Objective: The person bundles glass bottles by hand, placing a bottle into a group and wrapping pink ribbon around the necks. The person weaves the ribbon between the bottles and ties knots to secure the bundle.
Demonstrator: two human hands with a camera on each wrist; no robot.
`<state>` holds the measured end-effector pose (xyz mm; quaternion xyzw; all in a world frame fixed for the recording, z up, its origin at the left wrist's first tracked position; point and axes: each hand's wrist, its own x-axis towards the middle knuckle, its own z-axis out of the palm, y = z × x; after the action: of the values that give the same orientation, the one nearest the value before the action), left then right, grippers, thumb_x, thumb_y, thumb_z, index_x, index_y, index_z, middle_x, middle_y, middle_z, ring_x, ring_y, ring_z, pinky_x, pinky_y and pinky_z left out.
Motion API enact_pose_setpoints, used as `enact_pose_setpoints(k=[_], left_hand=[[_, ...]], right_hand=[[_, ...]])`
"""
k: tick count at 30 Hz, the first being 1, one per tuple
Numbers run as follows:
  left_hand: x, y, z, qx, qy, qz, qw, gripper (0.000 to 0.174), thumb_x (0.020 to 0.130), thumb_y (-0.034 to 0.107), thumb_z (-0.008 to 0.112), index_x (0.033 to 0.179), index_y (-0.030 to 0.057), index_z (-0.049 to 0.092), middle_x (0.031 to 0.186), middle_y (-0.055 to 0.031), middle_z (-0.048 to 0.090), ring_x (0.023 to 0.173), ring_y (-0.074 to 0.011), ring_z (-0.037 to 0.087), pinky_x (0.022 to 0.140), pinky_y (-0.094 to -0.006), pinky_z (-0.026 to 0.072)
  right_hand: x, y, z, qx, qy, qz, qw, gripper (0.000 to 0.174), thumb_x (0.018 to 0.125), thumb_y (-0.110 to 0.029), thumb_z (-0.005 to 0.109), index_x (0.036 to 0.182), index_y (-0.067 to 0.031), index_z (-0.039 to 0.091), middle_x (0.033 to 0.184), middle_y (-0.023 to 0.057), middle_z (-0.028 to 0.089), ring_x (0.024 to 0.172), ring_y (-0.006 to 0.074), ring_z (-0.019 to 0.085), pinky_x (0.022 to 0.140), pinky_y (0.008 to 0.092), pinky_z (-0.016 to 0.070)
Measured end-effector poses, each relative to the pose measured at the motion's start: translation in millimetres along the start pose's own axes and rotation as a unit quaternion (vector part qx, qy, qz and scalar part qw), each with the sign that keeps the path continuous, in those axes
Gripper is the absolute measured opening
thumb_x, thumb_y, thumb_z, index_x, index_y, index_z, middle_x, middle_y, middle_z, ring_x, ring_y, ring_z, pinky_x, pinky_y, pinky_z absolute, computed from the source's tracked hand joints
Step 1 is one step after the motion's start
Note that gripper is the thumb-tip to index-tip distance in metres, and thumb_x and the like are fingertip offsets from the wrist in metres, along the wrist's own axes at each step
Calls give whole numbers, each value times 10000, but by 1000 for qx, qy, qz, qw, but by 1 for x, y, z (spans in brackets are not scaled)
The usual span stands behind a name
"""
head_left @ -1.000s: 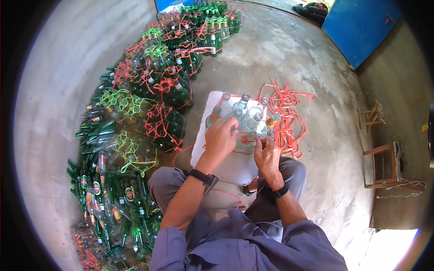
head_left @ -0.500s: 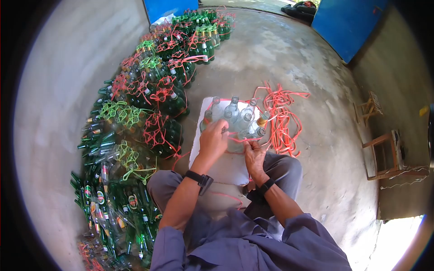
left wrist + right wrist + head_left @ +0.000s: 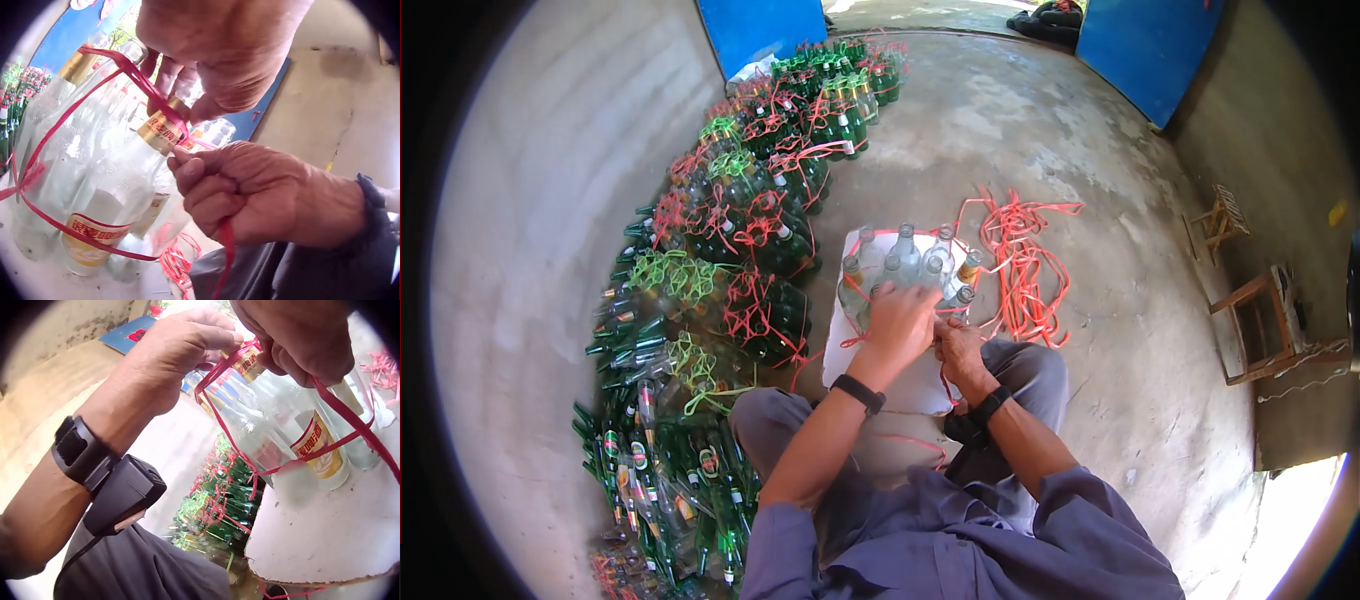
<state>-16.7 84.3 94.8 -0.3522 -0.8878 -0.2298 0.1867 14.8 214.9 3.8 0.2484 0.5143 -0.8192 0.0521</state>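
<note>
Clear glass bottles (image 3: 907,256) stand in a tight group on a white board (image 3: 840,350), with red strap (image 3: 47,140) round their bodies and over some necks. My left hand (image 3: 900,325) reaches over the near side; in the left wrist view its thumb and fingers (image 3: 169,75) close round the top of a gold-labelled bottle neck (image 3: 159,132), where the strap crosses. My right hand (image 3: 962,352) is beside it, fingers curled round the strap, with its thumb and forefinger at that neck. A strap end (image 3: 226,256) hangs below my right hand. The left fingertips are partly hidden.
A loose heap of red strap (image 3: 1025,270) lies right of the board. Tied bundles of green bottles (image 3: 785,235) and a pile of loose ones (image 3: 660,460) line the left side. A wooden frame (image 3: 1250,310) stands at the right.
My left hand has moved right, close against my right hand, at the near bottles. The strap span seen between the hands is now mostly covered. The head view has shifted.
</note>
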Motion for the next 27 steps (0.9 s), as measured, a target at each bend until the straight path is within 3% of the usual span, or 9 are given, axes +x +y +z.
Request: enact_pose_setpoints(k=[4, 10, 12, 16, 18, 22, 24, 27], left_hand=[[1, -11, -6, -2, -5, 28, 1000, 212, 783, 67, 683, 961, 102, 575, 817, -78, 676, 759, -314, 646, 728, -442, 416], [1, -24, -2, -3, 5, -10, 1000, 209, 751, 45, 678, 922, 95, 569, 753, -87, 661, 741, -322, 647, 725, -444, 431], [5, -29, -1, -11, 1, -13, 1000, 205, 749, 58, 687, 911, 94, 567, 747, -92, 658, 733, -332, 644, 704, -449, 437], [13, -34, -7, -45, -36, -16, 998, 212, 741, 94, 710, 899, 93, 570, 742, -102, 650, 716, -355, 639, 629, -465, 450], [16, -34, -8, -55, -59, -19, 997, 205, 742, 113, 712, 889, 94, 571, 742, -100, 650, 713, -359, 639, 618, -471, 452], [22, -32, 2, -36, -85, -1, 996, 163, 761, 169, 696, 872, 105, 597, 761, -101, 659, 713, -361, 641, 624, -483, 470], [22, -34, 1, -34, -113, 12, 993, 139, 779, 183, 678, 882, 115, 614, 776, -100, 664, 725, -355, 646, 635, -482, 479], [24, -35, -1, -31, -136, 42, 989, 115, 807, 195, 648, 905, 136, 640, 793, -96, 671, 759, -341, 655, 657, -479, 493]], right_hand=[[-6, -1, 2, 3, -2, -4, 1000, 161, 935, -158, 699, 820, -70, 628, 662, -14, 572, 445, 56, 378, 410, 230, 254], [-3, 8, 11, -37, 24, -34, 998, 225, 918, -191, 717, 750, -63, 641, 630, -25, 547, 426, 54, 344, 404, 250, 231], [-1, 10, 15, -83, 46, -73, 993, 286, 890, -220, 731, 721, 9, 707, 611, 26, 598, 519, 104, 484, 479, 295, 365], [-2, 14, 28, -78, 80, -104, 988, 302, 887, -218, 727, 719, 32, 705, 621, 43, 615, 556, 118, 526, 506, 299, 404], [6, 23, 32, -34, 99, -117, 988, 315, 930, -237, 714, 660, -102, 621, 612, -53, 508, 534, 70, 470, 486, 256, 341], [22, 38, 21, -96, 68, -93, 989, 181, 877, -152, 724, 746, -113, 605, 625, -60, 547, 605, 98, 577, 553, 276, 407], [21, 46, 16, -42, 32, -229, 972, 446, 973, -366, 690, 732, 9, 685, 679, 66, 622, 571, 125, 516, 511, 303, 393], [20, 45, 12, -46, 0, -250, 967, 501, 973, -430, 688, 704, -8, 672, 657, 60, 604, 552, 125, 493, 505, 302, 372]])
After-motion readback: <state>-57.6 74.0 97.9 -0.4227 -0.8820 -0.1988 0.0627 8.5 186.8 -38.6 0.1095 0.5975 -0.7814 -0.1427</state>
